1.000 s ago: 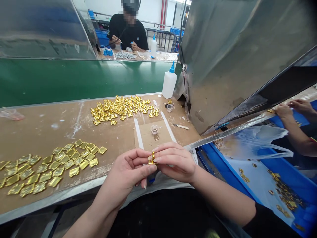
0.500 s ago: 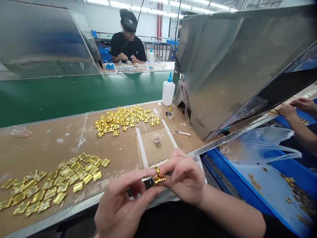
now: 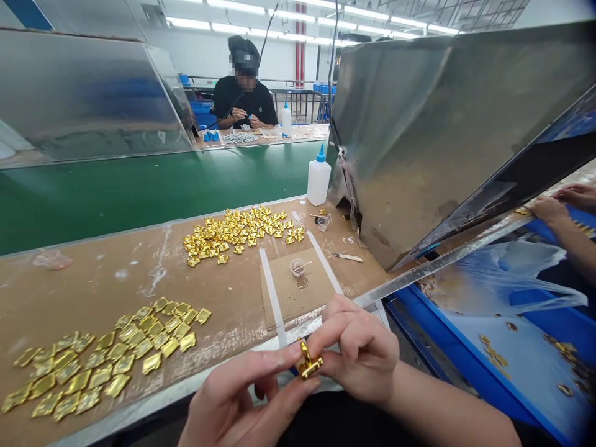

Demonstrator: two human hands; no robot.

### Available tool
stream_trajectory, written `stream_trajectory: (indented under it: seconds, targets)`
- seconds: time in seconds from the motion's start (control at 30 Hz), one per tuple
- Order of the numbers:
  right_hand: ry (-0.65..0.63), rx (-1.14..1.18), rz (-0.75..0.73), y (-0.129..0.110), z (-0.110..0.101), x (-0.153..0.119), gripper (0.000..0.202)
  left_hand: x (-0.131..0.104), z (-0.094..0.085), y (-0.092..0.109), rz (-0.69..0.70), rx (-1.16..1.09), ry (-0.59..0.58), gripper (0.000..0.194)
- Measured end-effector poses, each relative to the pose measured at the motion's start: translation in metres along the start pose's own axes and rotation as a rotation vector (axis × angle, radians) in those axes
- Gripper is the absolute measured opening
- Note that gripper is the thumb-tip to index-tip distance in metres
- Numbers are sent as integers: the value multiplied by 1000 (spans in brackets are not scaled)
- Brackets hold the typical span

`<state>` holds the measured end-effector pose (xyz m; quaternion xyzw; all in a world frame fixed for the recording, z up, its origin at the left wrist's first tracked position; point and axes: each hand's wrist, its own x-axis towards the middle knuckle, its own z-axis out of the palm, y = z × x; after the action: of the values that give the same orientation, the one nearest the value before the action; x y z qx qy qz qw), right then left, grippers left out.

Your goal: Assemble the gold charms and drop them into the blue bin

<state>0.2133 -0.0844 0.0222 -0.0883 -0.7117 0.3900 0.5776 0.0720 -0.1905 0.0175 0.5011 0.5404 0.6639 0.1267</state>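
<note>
I pinch a small gold clip (image 3: 309,361) between my left hand (image 3: 242,397) and right hand (image 3: 358,354), fingertips of both closed on it, just over the table edge (image 3: 153,397). Its exact shape is hard to make out. Flat gold pieces (image 3: 112,360) lie at nine o'clock, a looser gold heap (image 3: 237,233) at eleven.

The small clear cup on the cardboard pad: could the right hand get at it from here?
Probably yes: the small clear cup stands uncovered just beyond the right hand, though that hand now pinches a gold metal piece.
</note>
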Motion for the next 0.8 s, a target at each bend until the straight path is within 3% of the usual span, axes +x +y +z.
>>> stream_trajectory:
  seconds: [0.13,0.2,0.27,0.33,0.4,0.53,0.7,0.8]
  targets:
    - [70,-41,-77,1,-1,3,29,10,-1,-6,87,-155,-32,37]
    - [66,-53,-100,2,-2,4,19,14,-1,-7,-58,-222,-63,32]
    - [29,-51,-130,3,-4,4,15,17,0,-7,-330,-308,-136,34]
    - [-2,-51,-157,5,-6,3,21,18,1,-9,-602,-423,-252,44]
    - [-16,-53,-177,9,-7,2,26,17,1,-14,-758,-545,-380,51]
    - [-47,-31,-174,16,-9,-1,26,19,0,-16,-911,-655,-470,47]
    - [-87,-45,-172,18,-12,0,24,27,1,-5,-1087,-742,-458,42]
    - [-80,-83,-141,19,-15,-1,17,31,1,-4,-1108,-758,-440,44]
